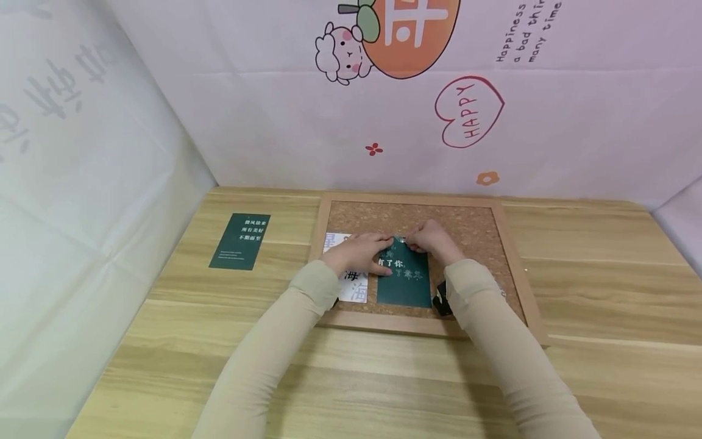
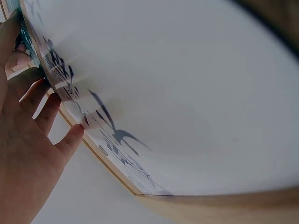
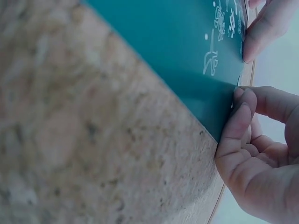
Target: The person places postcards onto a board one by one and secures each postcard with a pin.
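A dark green card [image 1: 404, 291] with white lettering lies on a wood-framed corkboard [image 1: 362, 213]. My left hand [image 1: 359, 252] reaches over a white printed card [image 1: 359, 295] beside it, and its spread fingers press on the green card's upper left part. At the green card's top edge, my right hand [image 1: 432, 238] pinches a small silvery pin-like piece [image 1: 403, 239] between thumb and fingertips; the fingers mostly hide it. The right wrist view shows these curled fingers right at the card's edge, with bare cork below the card's side.
Another green card [image 1: 239, 242] lies on the wooden table [image 1: 164, 341], left of the board. A white printed backdrop [image 1: 274, 122] rises behind the table, and a white cloth [image 1: 99, 201] hangs at the left. Black wrist gear [image 1: 442, 300] shows beneath the right forearm.
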The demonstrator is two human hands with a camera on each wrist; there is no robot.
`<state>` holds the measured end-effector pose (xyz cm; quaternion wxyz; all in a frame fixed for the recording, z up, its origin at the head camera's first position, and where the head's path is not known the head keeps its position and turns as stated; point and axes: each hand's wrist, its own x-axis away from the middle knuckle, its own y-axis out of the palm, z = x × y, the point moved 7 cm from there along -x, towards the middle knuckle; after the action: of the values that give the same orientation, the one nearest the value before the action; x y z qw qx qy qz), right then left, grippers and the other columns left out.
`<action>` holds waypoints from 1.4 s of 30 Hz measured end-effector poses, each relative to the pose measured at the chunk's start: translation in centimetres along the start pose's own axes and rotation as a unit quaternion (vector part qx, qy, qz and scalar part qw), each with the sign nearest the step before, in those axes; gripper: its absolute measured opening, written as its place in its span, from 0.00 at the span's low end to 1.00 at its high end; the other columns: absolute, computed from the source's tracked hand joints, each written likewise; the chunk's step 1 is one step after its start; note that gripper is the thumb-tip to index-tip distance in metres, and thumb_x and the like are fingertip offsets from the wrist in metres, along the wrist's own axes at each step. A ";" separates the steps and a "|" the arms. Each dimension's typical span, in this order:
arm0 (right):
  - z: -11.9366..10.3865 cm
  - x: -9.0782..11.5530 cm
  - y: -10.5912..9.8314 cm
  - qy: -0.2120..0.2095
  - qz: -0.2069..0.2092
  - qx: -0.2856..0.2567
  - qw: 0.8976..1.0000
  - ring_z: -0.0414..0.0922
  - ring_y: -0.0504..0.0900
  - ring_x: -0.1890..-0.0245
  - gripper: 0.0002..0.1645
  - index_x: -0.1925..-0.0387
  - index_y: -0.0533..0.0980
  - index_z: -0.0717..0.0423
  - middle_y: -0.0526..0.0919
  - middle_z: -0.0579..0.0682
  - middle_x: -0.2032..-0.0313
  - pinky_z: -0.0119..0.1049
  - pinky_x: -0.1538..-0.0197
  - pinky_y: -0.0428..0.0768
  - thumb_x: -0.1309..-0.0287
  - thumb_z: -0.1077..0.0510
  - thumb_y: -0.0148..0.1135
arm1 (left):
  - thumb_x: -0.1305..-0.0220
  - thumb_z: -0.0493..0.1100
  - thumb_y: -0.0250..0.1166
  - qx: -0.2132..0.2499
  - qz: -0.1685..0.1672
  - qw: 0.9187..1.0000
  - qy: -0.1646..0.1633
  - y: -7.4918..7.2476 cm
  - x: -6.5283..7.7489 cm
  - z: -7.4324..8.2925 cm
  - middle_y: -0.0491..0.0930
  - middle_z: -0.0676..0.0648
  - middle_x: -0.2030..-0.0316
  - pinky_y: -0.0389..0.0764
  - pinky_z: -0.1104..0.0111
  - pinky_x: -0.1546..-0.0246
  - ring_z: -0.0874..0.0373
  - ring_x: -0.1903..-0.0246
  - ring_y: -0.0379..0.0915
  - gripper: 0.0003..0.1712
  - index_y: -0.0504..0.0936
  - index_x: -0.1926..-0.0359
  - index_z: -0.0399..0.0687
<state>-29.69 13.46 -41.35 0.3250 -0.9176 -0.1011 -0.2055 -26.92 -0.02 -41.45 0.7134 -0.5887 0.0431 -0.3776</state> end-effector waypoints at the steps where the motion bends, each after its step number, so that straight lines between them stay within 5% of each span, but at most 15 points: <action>1: -0.1 0.1 0.0 -0.003 0.002 0.004 1.000 0.36 0.74 0.74 0.16 0.54 0.78 0.70 0.77 0.46 0.74 0.23 0.69 0.75 0.37 0.62 0.53 | 0.36 0.63 0.57 0.001 0.001 1.000 0.000 0.0 0.0 0.0 0.47 0.51 0.24 0.47 0.52 0.25 0.53 0.24 0.41 0.46 0.49 0.25 0.54; 10: -0.5 0.6 -0.2 -0.029 0.031 0.045 0.998 0.38 0.73 0.77 0.14 0.77 0.78 0.63 0.74 0.44 0.83 0.26 0.70 0.74 0.37 0.61 0.54 | 0.36 0.64 0.57 0.003 0.002 1.000 -0.001 -0.1 0.2 0.1 0.46 0.51 0.24 0.47 0.52 0.25 0.53 0.24 0.41 0.46 0.49 0.25 0.55; 15: -0.4 0.7 0.0 -0.051 0.035 0.083 0.995 0.42 0.76 0.73 0.13 0.63 0.79 0.67 0.78 0.49 0.76 0.30 0.68 0.74 0.36 0.60 0.53 | 0.36 0.63 0.57 0.008 0.004 1.000 -0.002 -0.1 0.4 0.1 0.46 0.52 0.24 0.46 0.52 0.25 0.53 0.24 0.41 0.46 0.49 0.25 0.55; 23: -0.5 1.5 0.2 -0.083 0.018 0.145 0.986 0.57 0.78 0.51 0.20 0.48 0.74 0.66 0.77 0.66 0.48 0.47 0.50 0.79 0.32 0.56 0.48 | 0.36 0.63 0.58 0.011 0.001 1.000 -0.005 -0.1 0.5 0.1 0.45 0.52 0.24 0.45 0.51 0.25 0.54 0.24 0.39 0.46 0.49 0.25 0.55; 42: 2.1 5.1 -6.8 -0.205 0.024 0.189 0.960 0.69 0.70 0.42 0.30 0.35 0.63 0.69 0.67 0.73 0.39 0.62 0.44 0.74 0.33 0.55 0.52 | 0.36 0.63 0.57 0.002 -0.006 1.000 -0.003 0.0 0.3 0.1 0.43 0.52 0.24 0.43 0.52 0.24 0.54 0.24 0.37 0.46 0.47 0.25 0.56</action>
<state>-26.65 20.30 -36.84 0.4700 -0.8639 -0.1803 0.0178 -26.60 -0.13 -41.31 0.7121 -0.5888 0.0371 -0.3804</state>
